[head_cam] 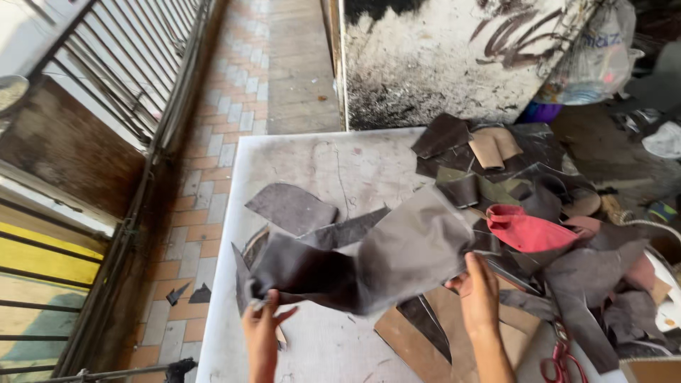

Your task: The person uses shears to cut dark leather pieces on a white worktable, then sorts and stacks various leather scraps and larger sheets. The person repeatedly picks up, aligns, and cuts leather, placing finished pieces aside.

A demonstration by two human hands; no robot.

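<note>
- The left hand [261, 328] pinches the lower-left corner of a large grey leather piece [369, 259], fingers closed on its edge; the right hand [479, 292] grips the piece's right edge, at about 3 o'clock from the left, so the sheet hangs spread between them just above the counter [319, 159].
- Held by two edges, it sags in the middle, likely to keep it flat for looking over.
- At 12 o'clock lie smaller grey offcuts [291, 208]; at 2 o'clock a heap of scraps with a red piece [528, 230] on top.
- Red-handled scissors [557, 365] sit at 5 o'clock, partly cut off.
- Brown board [425, 340] beneath is mostly hidden; motion blur smears the sheet.
</note>
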